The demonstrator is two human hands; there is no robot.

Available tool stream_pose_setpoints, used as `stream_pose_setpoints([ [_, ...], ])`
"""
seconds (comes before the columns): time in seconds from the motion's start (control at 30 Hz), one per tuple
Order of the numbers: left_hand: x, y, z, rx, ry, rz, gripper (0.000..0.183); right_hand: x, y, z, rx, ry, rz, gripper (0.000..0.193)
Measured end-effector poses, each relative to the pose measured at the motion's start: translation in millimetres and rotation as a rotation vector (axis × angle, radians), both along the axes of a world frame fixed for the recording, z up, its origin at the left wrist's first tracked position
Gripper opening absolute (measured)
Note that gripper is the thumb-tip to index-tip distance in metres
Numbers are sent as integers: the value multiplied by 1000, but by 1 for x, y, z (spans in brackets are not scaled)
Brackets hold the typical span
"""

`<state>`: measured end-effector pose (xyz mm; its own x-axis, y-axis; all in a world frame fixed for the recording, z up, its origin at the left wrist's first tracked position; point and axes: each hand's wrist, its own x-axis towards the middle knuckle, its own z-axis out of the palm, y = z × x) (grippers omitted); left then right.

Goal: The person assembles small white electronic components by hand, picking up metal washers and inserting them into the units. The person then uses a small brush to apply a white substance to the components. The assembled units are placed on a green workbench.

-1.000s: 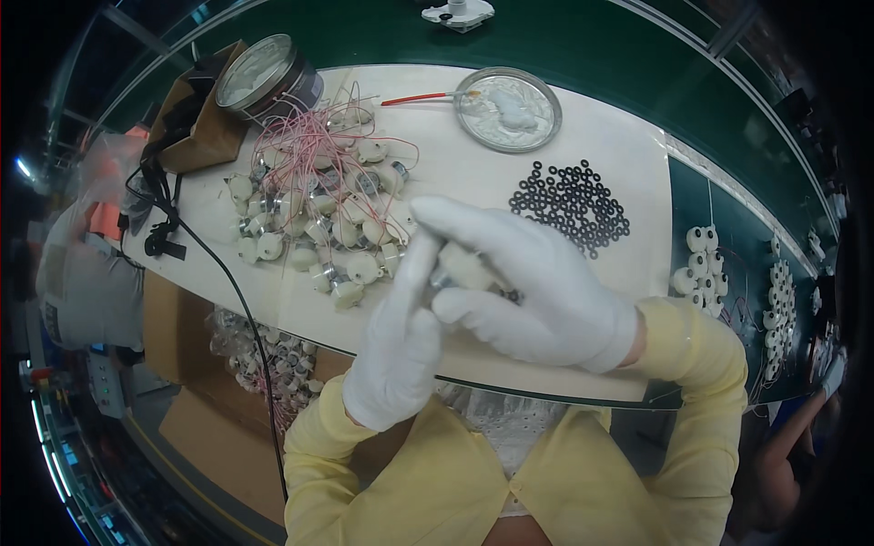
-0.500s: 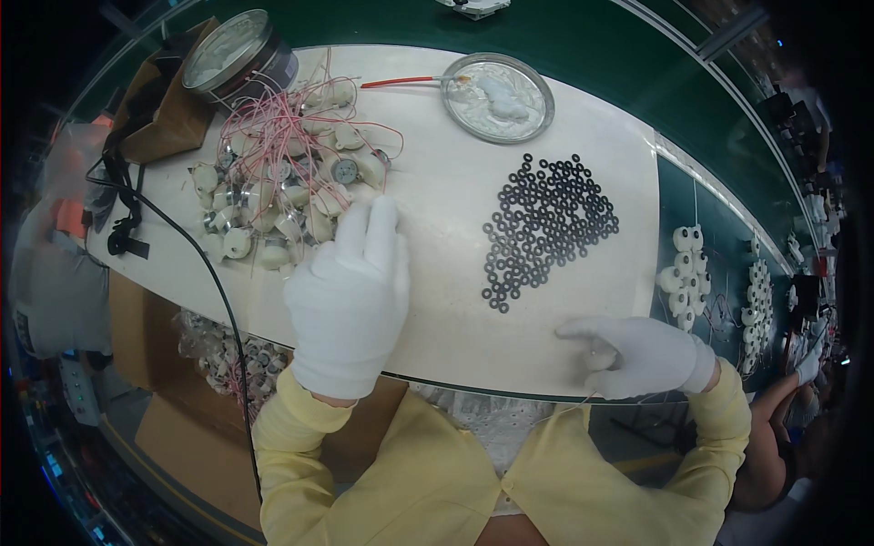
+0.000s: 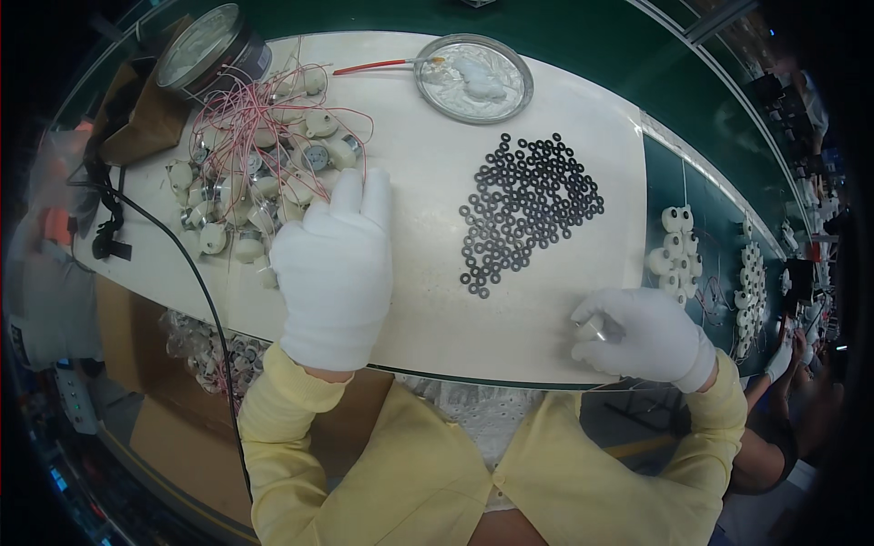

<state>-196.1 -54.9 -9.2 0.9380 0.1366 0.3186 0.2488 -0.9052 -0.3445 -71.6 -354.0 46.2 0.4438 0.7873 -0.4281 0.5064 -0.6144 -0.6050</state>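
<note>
My gloved left hand [image 3: 335, 268] is at the right edge of a pile of small cream and silver motor-like parts [image 3: 248, 246] with thin pink wires [image 3: 259, 123]. Two of its fingers stretch out toward the pile; the others are bent, and the fingertips' undersides are hidden. A pink wire loops down close to these fingertips. Near the table's front right edge, my gloved right hand [image 3: 646, 337] is closed around a small silver and white part [image 3: 594, 328], mostly covered by the fingers. A thin wire trails below that hand.
Many black rings [image 3: 523, 214] lie mid-table. Behind them sits a round dish of white paste [image 3: 519, 107] with a red-handled brush [image 3: 369, 66]. A tin [image 3: 238, 55] stands far left, and a black cable [image 3: 196, 264] hangs over the left edge. White parts [image 3: 674, 255] stand at right.
My right fingers have curled in, and the silver part now shows between them. The left hand stays by the pile, fingers still outstretched. The whole view has shifted slightly.
</note>
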Motion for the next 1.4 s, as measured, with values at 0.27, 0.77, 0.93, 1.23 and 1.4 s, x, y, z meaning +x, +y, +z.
stream_pose_setpoints([
  [0.27,10,-12,5,76,101,117,25,10,6,-39,196,-174,-32,38],
  [0.77,-47,-23,-23,-259,-201,-159,47,13,35,-42,400,342,-446,34],
  [0.93,-59,-28,-29,-432,-165,-86,50,12,45,-40,238,-61,-239,34],
  [1.23,-53,-29,-36,-523,-223,-110,52,9,53,-41,278,-445,-18,34],
  [1.4,-54,-27,-37,-544,-228,-119,55,12,50,-39,352,-495,78,37],
])
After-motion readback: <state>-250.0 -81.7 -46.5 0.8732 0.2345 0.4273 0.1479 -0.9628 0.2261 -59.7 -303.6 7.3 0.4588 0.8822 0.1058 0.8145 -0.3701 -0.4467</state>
